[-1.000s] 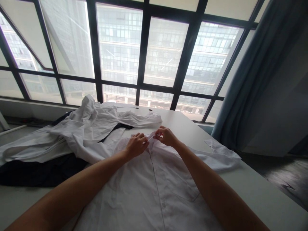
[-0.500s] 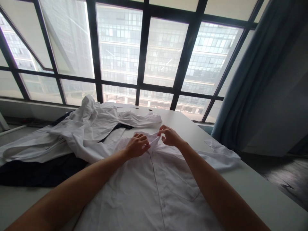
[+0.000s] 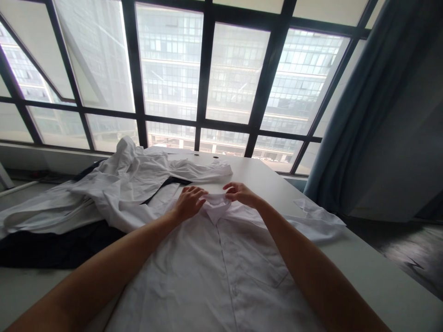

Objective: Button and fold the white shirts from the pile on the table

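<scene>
A white button-front shirt lies spread on a white table, its front facing up and a breast pocket showing. Its collar stands at the far end, between my hands. My left hand rests on the collar's left side, fingers curled over its edge. My right hand holds the collar's right side with its fingertips. The shirt's right sleeve stretches toward the table's right edge.
A crumpled heap of white cloth lies on the table's left side, over dark fabric. Large windows stand behind the table. A blue-grey curtain hangs at the right, above a dark floor.
The collar has gone from a raised, pinched fold to a smoother band lying lower. My hands have spread apart along it, with the left moving leftward.
</scene>
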Motion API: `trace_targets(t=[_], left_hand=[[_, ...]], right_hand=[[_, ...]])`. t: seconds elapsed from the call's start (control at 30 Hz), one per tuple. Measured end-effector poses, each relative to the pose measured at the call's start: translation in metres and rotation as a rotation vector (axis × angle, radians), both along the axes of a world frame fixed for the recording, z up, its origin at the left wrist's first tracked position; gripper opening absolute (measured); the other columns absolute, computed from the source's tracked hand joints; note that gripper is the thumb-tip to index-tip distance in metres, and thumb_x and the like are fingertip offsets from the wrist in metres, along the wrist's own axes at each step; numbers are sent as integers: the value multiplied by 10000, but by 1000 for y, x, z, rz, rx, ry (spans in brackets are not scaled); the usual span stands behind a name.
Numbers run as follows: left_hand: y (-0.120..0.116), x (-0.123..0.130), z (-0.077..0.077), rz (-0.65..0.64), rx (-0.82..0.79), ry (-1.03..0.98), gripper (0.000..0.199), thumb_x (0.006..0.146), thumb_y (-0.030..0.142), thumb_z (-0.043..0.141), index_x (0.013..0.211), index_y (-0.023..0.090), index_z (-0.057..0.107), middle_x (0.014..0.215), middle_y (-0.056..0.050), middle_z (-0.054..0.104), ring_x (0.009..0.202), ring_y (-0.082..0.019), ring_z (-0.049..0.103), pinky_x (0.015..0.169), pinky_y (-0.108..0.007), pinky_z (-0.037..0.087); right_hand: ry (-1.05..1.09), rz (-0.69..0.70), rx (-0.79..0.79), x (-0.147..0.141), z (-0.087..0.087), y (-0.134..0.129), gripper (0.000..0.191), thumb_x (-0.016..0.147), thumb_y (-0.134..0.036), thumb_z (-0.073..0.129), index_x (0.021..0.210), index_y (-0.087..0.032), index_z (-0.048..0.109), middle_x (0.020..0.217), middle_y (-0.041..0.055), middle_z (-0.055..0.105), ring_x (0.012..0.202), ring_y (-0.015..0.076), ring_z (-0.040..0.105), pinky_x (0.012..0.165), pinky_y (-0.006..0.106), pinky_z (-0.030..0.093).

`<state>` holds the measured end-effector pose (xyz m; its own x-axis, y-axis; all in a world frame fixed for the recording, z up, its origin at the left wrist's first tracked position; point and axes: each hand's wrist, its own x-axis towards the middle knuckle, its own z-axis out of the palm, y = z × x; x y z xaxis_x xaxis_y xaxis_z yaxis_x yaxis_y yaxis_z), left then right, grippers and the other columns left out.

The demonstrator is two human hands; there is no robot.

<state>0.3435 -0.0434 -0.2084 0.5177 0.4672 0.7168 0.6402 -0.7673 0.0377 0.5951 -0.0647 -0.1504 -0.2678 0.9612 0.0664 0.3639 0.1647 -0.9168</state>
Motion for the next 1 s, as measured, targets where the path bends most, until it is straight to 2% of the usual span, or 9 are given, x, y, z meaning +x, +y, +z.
trace_targets(t=[0.17, 0.33, 0.43, 0.53, 0.6, 0.67, 0.73, 0.87, 1.0], left_hand=[[5, -7, 4, 14, -70, 51, 127, 931, 251, 590, 910, 204, 706, 924, -56, 714, 944, -221, 636, 939, -394, 395], [4, -6, 7, 28, -76, 38, 166, 965, 237, 535, 911, 181, 681, 920, -75, 681, 908, -218, 624, 878, -366, 425], [5, -5, 5, 51, -69, 38, 167, 968, 205, 516, 915, 177, 672, 931, -83, 668, 922, -229, 606, 865, -368, 436], [5, -5, 3, 56, -94, 18, 180, 971, 182, 495, 909, 172, 664, 940, -88, 650, 923, -226, 593, 811, -337, 461], [5, -4, 2, 53, -117, 2, 189, 975, 174, 484, 902, 165, 658, 944, -90, 641, 923, -222, 591, 770, -318, 471], [4, -4, 2, 57, -129, -8, 199, 980, 174, 477, 892, 161, 655, 940, -91, 636, 916, -219, 592, 753, -312, 474], [3, -4, 3, 67, -129, -10, 212, 986, 177, 468, 886, 163, 655, 935, -90, 635, 905, -215, 593, 752, -312, 474], [2, -4, 5, 102, -99, 22, 234, 994, 201, 457, 879, 161, 657, 934, -97, 644, 907, -225, 593, 761, -324, 472], [5, -5, 3, 126, -98, 47, 297, 1008, 308, 450, 857, 163, 661, 931, -108, 658, 917, -238, 600, 806, -354, 468]], right_hand=[[93, 55, -192, 7, 3, -5, 358, 744, -167, 776, 1074, -163, 638, 799, 9, 669, 672, 114, 634, 639, 242, 559], [37, 50, -252, 13, 1, -3, 372, 719, -128, 772, 1075, -154, 668, 848, 33, 688, 713, 128, 651, 682, 254, 562], [-127, -14, -152, 10, 0, -1, 276, 705, -107, 757, 975, -138, 710, 802, 31, 691, 682, 123, 630, 657, 240, 533], [-269, -120, 69, 2, 4, -1, 135, 772, -169, 709, 898, -128, 735, 817, 50, 712, 711, 130, 626, 664, 231, 508], [-349, -112, 193, -4, 8, -5, 186, 823, -286, 692, 906, -127, 742, 856, 70, 728, 749, 145, 638, 669, 233, 500], [-489, -52, 267, -11, 12, -10, 291, 795, -400, 730, 905, -131, 748, 856, 75, 734, 746, 159, 642, 640, 231, 484], [-674, -35, 306, -16, 15, -16, 291, 739, -412, 777, 865, -150, 755, 815, 60, 733, 716, 162, 638, 609, 225, 457], [-945, -162, 338, -21, 18, -24, 99, 784, -291, 717, 794, -205, 765, 787, 44, 734, 710, 166, 638, 611, 233, 418], [-1036, -231, 345, -10, 18, -21, 174, 842, -326, 667, 740, -215, 754, 770, 71, 722, 727, 190, 644, 623, 257, 419]])
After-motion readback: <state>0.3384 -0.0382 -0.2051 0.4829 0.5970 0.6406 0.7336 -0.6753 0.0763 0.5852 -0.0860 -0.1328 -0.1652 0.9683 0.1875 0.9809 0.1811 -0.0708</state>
